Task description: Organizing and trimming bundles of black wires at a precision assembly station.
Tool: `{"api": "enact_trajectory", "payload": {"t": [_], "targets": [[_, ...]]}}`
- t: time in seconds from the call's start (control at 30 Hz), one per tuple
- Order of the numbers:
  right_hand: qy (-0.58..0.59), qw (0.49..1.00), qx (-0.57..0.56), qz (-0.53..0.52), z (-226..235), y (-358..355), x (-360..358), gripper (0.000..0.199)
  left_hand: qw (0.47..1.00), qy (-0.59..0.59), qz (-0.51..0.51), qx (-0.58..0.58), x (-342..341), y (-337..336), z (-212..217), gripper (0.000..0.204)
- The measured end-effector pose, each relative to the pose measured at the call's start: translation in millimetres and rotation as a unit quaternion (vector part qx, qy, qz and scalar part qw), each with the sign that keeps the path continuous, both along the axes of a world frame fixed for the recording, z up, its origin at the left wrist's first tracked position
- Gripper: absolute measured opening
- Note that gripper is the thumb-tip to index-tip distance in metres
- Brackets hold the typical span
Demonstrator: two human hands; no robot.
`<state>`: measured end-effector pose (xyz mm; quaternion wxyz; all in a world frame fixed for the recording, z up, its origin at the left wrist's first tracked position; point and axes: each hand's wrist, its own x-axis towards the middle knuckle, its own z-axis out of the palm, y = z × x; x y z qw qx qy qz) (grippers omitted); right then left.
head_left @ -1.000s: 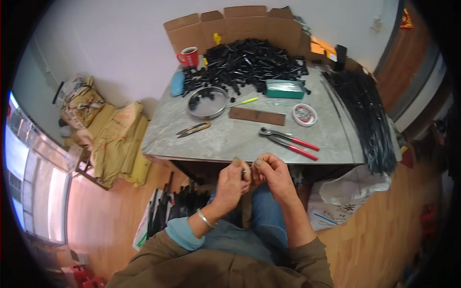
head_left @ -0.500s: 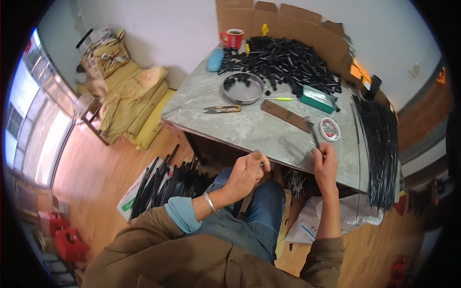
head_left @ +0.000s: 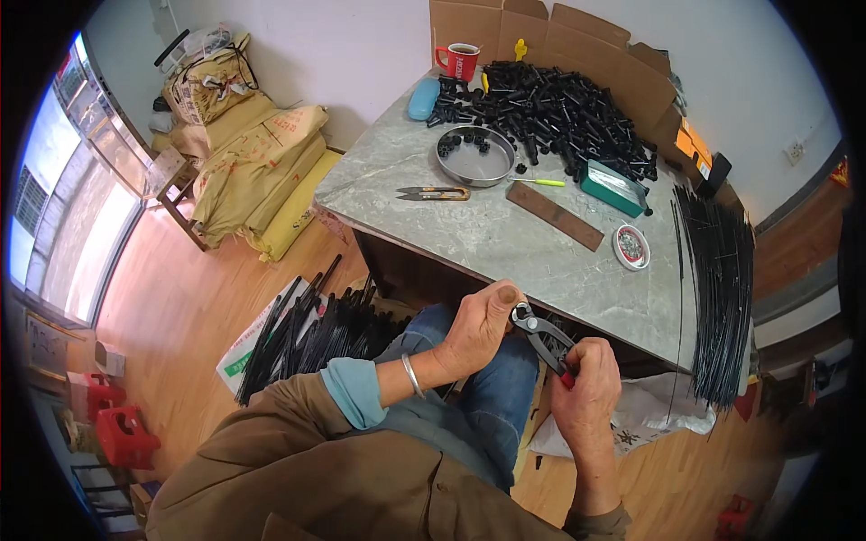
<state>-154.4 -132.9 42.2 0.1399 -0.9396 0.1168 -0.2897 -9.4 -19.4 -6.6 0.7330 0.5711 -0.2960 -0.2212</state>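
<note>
My right hand (head_left: 586,383) is closed round the red-gripped handles of a pair of pincers (head_left: 548,341), held over my lap at the table's front edge. The jaws point left and touch or nearly touch the fingertips of my left hand (head_left: 483,329). That hand is closed, thumb against the curled fingers; whatever it pinches is hidden by the fingers. Ahead on the grey table (head_left: 433,230) lie a flat brown bar (head_left: 555,216), orange-handled thread snips (head_left: 435,194) and a small round tub (head_left: 631,247) of tiny metal pieces.
Behind stand a big heap of black plastic parts (head_left: 568,117), a round metal tray (head_left: 478,171), a green box (head_left: 613,187) and a red mug (head_left: 458,60). Long black strands (head_left: 717,298) hang over the right edge. Black rods (head_left: 325,334) lie on the floor at left.
My right hand has drawn back from above the table, bringing the pincers down to my left hand. My left hand stays closed, shifted slightly right in the picture.
</note>
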Motion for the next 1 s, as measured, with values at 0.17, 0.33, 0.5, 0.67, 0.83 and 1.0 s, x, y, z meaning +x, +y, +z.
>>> {"api": "enact_trajectory", "payload": {"t": [0.17, 0.33, 0.5, 0.67, 0.83, 1.0], "targets": [[0.056, 0.992, 0.113, -0.018, -17.4, 10.9, -8.2, 0.032, 0.989, -0.126, 0.065, 0.043, 7.1, 1.8, -1.5, 0.060], [-0.105, 0.784, 0.612, -0.020, -73.0, 81.8, 3.4, 0.037, 0.987, -0.133, 0.085, 0.037, 4.5, -11.3, 7.1, 0.060], [-0.196, 0.709, 0.678, -0.008, -95.1, 108.7, 19.1, 0.034, 0.987, -0.126, 0.085, 0.044, 3.0, -10.0, 6.6, 0.060], [-0.207, 0.824, 0.525, -0.054, -109.6, 89.9, 19.3, 0.034, 0.984, -0.135, 0.114, 0.022, 1.6, -14.0, 6.7, 0.062], [-0.145, 0.966, 0.206, -0.060, -77.0, 37.2, 6.0, 0.037, 0.993, -0.085, 0.078, 0.035, 7.3, -4.1, 8.3, 0.059], [-0.048, 0.999, -0.020, 0.009, -24.8, -4.4, 11.5, 0.047, 0.996, -0.052, 0.071, 0.027, 7.0, -5.6, 7.3, 0.061]]}}
